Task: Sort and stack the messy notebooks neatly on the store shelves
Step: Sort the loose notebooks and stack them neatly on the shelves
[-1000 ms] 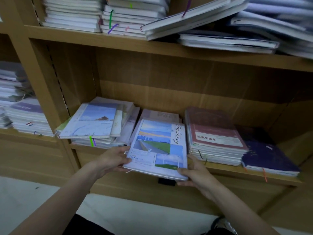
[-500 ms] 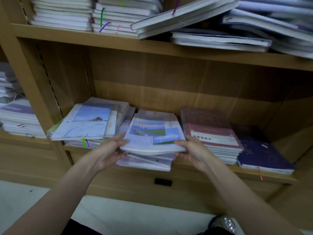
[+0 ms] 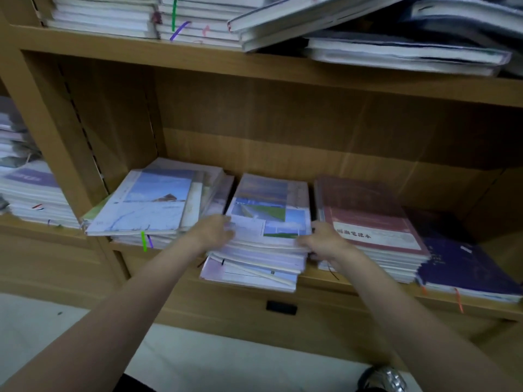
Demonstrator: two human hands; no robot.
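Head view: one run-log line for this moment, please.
left hand: holds landscape notebook | right hand: holds same | middle stack: uneven, overhangs shelf

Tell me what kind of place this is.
Likely a stationery shop's shelving: wooden shelves hold many piles of like notebooks, such as the maroon stack, with ribbon markers hanging out, all laid flat as stock.

I count two hands: left hand (image 3: 212, 232), right hand (image 3: 325, 241). Middle shelf (image 3: 325, 278) carries four notebook piles: landscape-cover pile (image 3: 152, 205), centre pile (image 3: 266, 250), maroon pile (image 3: 368, 222), purple pile (image 3: 464, 264). Two shelf boards in my view, counting the upper shelf (image 3: 198, 56). Individual notebooks per pile: can't count, edges blur. One green ribbon (image 3: 143, 241) hanging off the landscape-cover pile.
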